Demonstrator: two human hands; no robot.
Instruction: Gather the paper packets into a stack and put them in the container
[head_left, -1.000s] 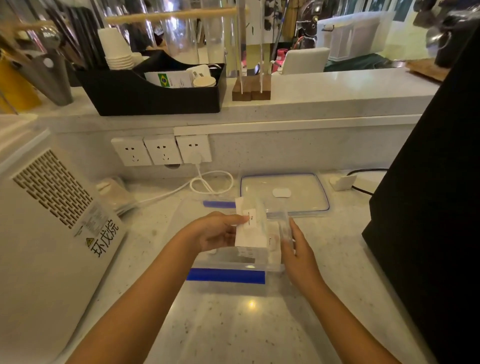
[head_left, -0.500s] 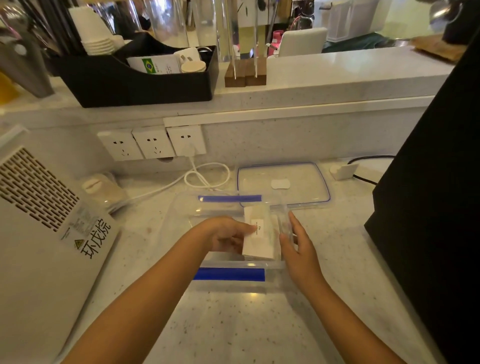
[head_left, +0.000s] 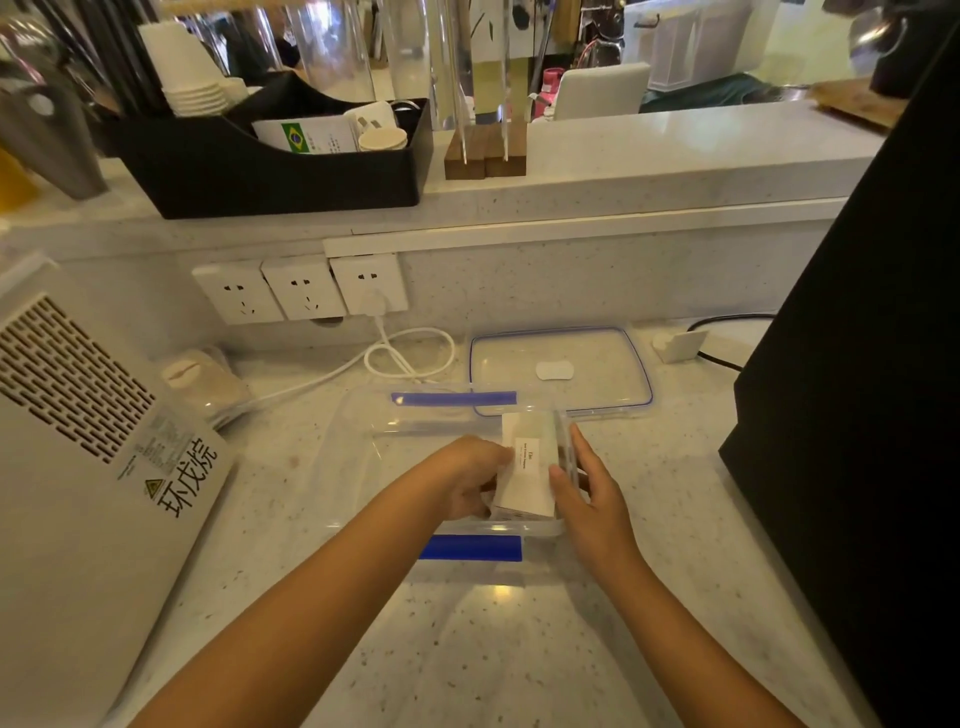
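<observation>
A clear plastic container with blue latch flaps stands on the counter in front of me. A stack of white paper packets stands on edge inside its right end. My left hand is inside the container, fingers closed on the stack's left side. My right hand rests against the container's right wall from outside, thumb touching the packets' lower right edge. The bottom of the stack is hidden by the container rim and my hands.
The container's blue-rimmed lid lies flat just behind it. A white appliance stands at the left, a tall black machine at the right. A white cable loops below the wall sockets.
The packet stack has gone down from above the rim into the container's right end with my left hand. My right hand has stayed at the container's right wall.
</observation>
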